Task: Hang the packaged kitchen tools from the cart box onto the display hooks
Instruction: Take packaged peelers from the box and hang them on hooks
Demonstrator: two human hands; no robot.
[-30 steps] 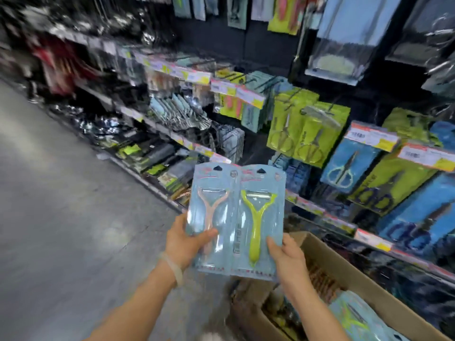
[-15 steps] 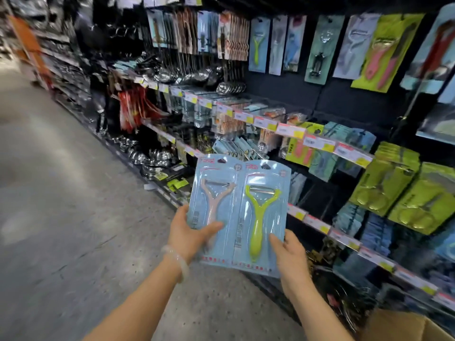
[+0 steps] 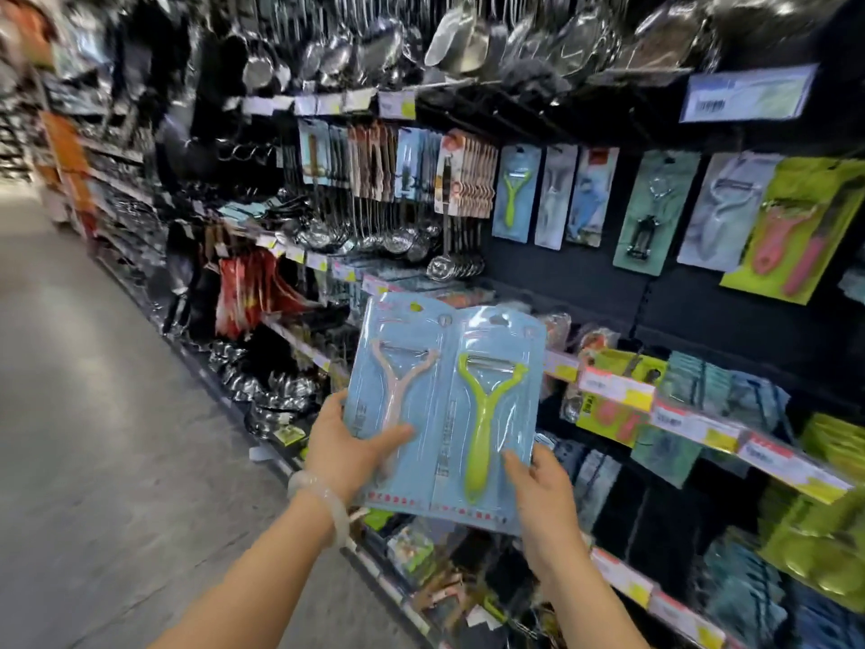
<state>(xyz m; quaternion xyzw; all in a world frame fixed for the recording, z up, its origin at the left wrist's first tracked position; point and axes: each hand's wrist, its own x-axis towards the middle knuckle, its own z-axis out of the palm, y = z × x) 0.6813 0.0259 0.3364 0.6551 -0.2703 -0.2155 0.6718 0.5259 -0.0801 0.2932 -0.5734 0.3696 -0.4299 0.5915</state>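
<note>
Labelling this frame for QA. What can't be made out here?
- Cart box: outside the head view's frame.
- Print on the pink peeler pack and green peeler pack: too small, blurred.
- Price tags: motion blur.
- Free hook for the packs: not discernible; hanging green peeler covers its own.

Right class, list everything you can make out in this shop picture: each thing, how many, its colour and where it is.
Pink peeler pack: one, blue card, held left.
Green peeler pack: one, blue card, held right, overlapping the pink one.
Hanging green peeler: one, blue card, upper wall.
Pink peeler on lime card: one, far right wall.
Ladles: many, steel, hanging centre.
Price tags: many, yellow and white, shelf edges.
Floor: grey, left.
Bracelet: one, pale, left wrist.
Left hand: grips pink pack.
Right hand: grips green pack.
</note>
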